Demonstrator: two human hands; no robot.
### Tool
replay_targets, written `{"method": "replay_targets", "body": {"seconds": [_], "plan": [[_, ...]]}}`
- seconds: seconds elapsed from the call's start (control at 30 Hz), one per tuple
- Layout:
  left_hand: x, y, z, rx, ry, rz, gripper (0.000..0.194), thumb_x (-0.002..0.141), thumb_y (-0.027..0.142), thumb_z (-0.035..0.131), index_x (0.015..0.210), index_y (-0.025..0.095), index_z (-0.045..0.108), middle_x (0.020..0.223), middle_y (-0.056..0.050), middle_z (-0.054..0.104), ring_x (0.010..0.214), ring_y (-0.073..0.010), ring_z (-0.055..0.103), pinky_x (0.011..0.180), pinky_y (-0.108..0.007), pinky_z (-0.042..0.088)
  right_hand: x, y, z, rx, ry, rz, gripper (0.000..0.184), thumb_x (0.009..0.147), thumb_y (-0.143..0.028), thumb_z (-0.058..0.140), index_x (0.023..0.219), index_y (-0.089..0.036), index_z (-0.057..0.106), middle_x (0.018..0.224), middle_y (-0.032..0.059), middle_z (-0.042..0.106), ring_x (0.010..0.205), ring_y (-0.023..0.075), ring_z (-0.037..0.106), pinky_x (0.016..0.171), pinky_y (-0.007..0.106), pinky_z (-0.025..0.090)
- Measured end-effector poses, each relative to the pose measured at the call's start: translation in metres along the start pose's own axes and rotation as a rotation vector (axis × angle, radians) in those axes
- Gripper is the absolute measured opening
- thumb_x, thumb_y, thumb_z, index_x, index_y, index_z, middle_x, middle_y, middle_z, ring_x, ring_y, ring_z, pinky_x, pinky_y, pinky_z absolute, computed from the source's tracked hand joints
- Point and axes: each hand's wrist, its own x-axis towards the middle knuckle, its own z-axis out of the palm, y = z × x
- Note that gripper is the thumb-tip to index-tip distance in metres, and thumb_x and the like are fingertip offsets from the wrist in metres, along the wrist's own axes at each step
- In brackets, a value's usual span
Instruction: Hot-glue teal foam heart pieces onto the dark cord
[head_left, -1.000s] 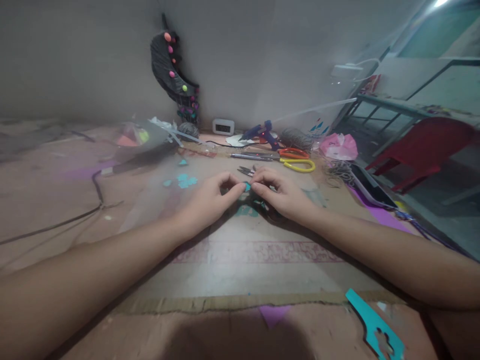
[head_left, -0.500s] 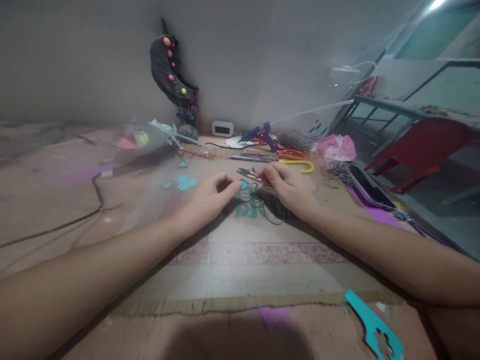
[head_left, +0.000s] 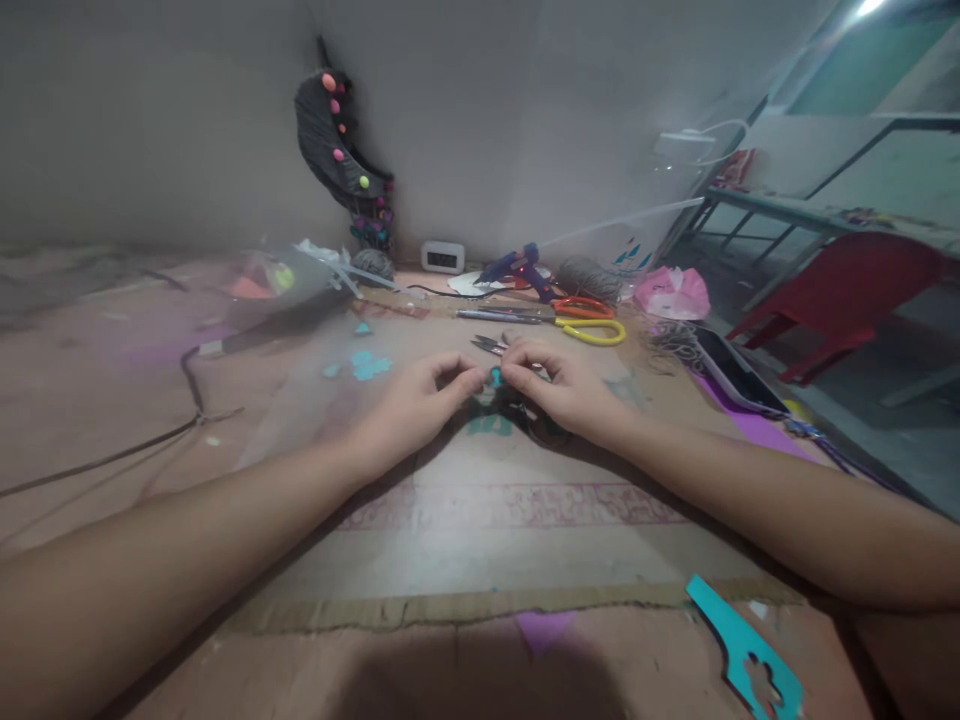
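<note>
My left hand [head_left: 420, 400] and my right hand [head_left: 559, 385] meet fingertip to fingertip over a cardboard sheet [head_left: 480, 530]. Both pinch a small teal piece [head_left: 495, 376] between thumb and forefinger. Dark thread or cord [head_left: 525, 420] lies under and beside my right hand, partly hidden by it. A teal printed mark [head_left: 487, 425] shows on the cardboard just below the fingers. Small snips [head_left: 487, 345] lie right behind my right hand.
Behind the hands lie yellow and orange scissors [head_left: 592, 318], a blue glue gun [head_left: 517, 268], a yarn ball [head_left: 589, 275] and a small clock [head_left: 442, 257]. Teal scraps [head_left: 364, 365] lie at left, a teal cut-out [head_left: 742, 655] at bottom right. A tablet [head_left: 735, 372] and red chair [head_left: 847, 290] sit at right.
Half a second ago my right hand had drawn back toward the snips, leaving the teal piece with my left hand; now both hands are together again, pinching it.
</note>
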Motion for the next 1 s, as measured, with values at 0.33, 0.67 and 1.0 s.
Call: {"method": "replay_targets", "body": {"seconds": [0.33, 0.67, 1.0], "plan": [[0.002, 0.0, 0.001, -0.056, 0.036, -0.031, 0.03, 0.093, 0.042, 0.05, 0.083, 0.018, 0.065, 0.081, -0.003, 0.066, 0.078, -0.0175, 0.059, 0.073, -0.028, 0.047, 0.0, 0.0, 0.0, -0.031, 0.05, 0.038, 0.021, 0.09, -0.031, 0.055, 0.074, -0.019, 0.058, 0.078, 0.002, 0.06, 0.077, 0.016, 0.056, 0.073, 0.03, 0.042], [0.001, 0.003, -0.001, -0.049, 0.039, -0.049, 0.02, 0.088, 0.035, 0.058, 0.079, 0.019, 0.064, 0.078, 0.0, 0.065, 0.074, -0.0157, 0.058, 0.073, -0.028, 0.045, -0.001, -0.006, -0.002, 0.002, 0.046, 0.068, 0.031, 0.097, -0.037, 0.047, 0.082, -0.019, 0.067, 0.085, 0.0036, 0.067, 0.083, 0.0171, 0.061, 0.079, 0.031, 0.047], [0.003, 0.001, 0.0, -0.12, 0.091, -0.09, 0.02, 0.089, 0.037, 0.058, 0.08, 0.019, 0.061, 0.078, 0.0, 0.062, 0.075, -0.0159, 0.057, 0.073, -0.029, 0.046, 0.014, 0.04, -0.021, -0.478, 0.005, 0.008, 0.028, 0.089, -0.03, 0.063, 0.111, -0.015, 0.067, 0.11, 0.0121, 0.065, 0.103, 0.0249, 0.06, 0.09, 0.038, 0.046]]}}
